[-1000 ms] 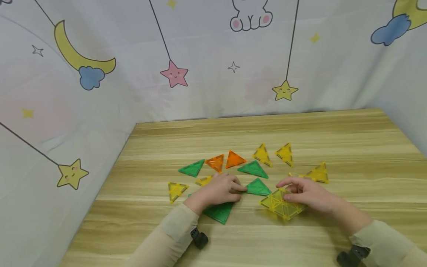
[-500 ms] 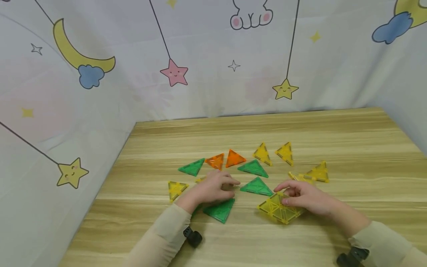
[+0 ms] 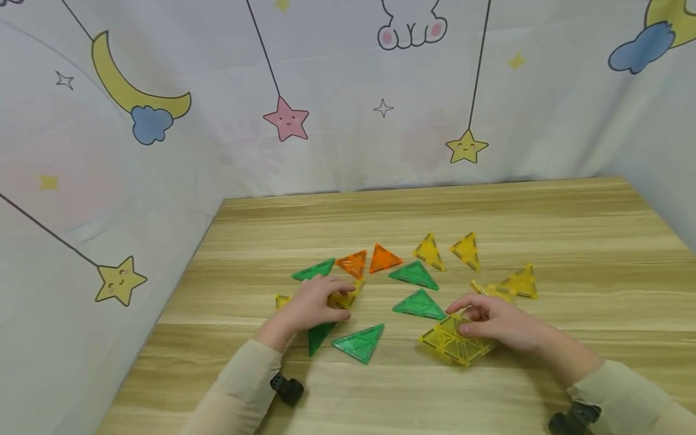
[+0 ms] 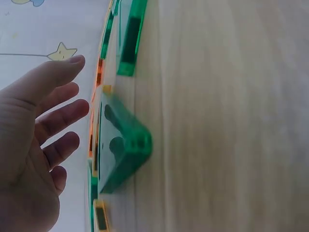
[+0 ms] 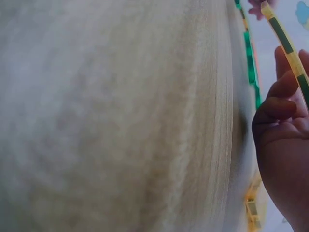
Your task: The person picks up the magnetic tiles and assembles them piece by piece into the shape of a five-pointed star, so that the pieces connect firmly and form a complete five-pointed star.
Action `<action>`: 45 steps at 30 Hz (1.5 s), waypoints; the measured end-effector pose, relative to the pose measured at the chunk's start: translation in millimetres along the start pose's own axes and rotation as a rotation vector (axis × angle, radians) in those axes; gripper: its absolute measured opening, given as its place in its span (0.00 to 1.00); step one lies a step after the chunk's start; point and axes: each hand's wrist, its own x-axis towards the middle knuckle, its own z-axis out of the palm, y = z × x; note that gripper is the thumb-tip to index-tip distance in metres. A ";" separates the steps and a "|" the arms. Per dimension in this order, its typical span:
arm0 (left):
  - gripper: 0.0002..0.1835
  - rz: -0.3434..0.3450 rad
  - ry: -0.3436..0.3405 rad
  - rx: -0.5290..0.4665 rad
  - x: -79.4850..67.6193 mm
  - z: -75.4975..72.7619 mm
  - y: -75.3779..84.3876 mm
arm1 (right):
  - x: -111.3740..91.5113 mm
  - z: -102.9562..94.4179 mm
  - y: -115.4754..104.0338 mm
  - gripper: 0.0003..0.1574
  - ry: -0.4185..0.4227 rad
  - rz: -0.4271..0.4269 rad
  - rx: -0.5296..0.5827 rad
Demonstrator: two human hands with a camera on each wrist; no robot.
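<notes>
My right hand [image 3: 505,323] grips a flat yellow panel [image 3: 448,343] of joined triangular magnetic tiles, thumb on its upper face; in the right wrist view the panel [image 5: 282,36] appears edge-on above the table. My left hand [image 3: 310,307] is over the tiles at the left, holding nothing, with fingers loosely bent and apart. Beneath its fingers is a yellow triangle tile [image 3: 345,298], partly hidden, and below the wrist a green triangle tile [image 3: 319,338]. Another green tile [image 3: 360,343] lies to its right. In the left wrist view a green tile [image 4: 128,150] is close beside the fingers.
Two orange triangle tiles, one here [image 3: 384,259], lie behind the left hand. Green tiles [image 3: 418,304] lie mid-table between the hands. Several yellow tiles [image 3: 466,251] are spread at the back right and behind the right hand. A printed white curtain [image 3: 337,157] borders the wooden table [image 3: 571,241].
My left hand has let go of the green tile mid-table and moved left over the yellow and green tiles. My right hand stays nearly still with the yellow panel, slightly lower.
</notes>
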 end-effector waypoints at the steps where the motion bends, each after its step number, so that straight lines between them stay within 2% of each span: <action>1: 0.25 -0.005 0.006 -0.011 -1.9 -1.2 -1.6 | -0.2 0.0 0.0 0.21 -0.001 0.001 0.006; 5: 0.26 -0.030 0.027 -0.056 -11.3 -7.4 -7.7 | -0.5 0.4 -0.1 0.23 0.000 0.022 0.032; 12: 0.26 -0.136 0.059 -0.112 -34.4 -17.6 -27.2 | -1.0 1.0 0.4 0.23 -0.001 0.027 0.026; 17: 0.24 -0.167 0.127 -0.109 -54.1 -19.8 -47.0 | -1.4 1.0 0.9 0.23 -0.007 0.019 0.023; 22: 0.24 -0.234 0.149 -0.081 -67.5 -19.4 -60.4 | -1.2 0.5 1.6 0.23 -0.009 0.012 0.019; 28: 0.27 -0.238 0.162 -0.019 -75.1 -18.1 -68.3 | -0.8 0.7 1.5 0.23 -0.015 0.019 0.015; 36: 0.30 -0.260 0.142 0.019 -84.3 -18.3 -74.9 | -2.5 0.2 0.5 0.22 -0.028 -0.009 0.046; 45: 0.33 -0.286 0.078 0.009 -81.0 -20.6 -78.1 | -1.8 1.1 1.2 0.22 -0.031 -0.004 0.047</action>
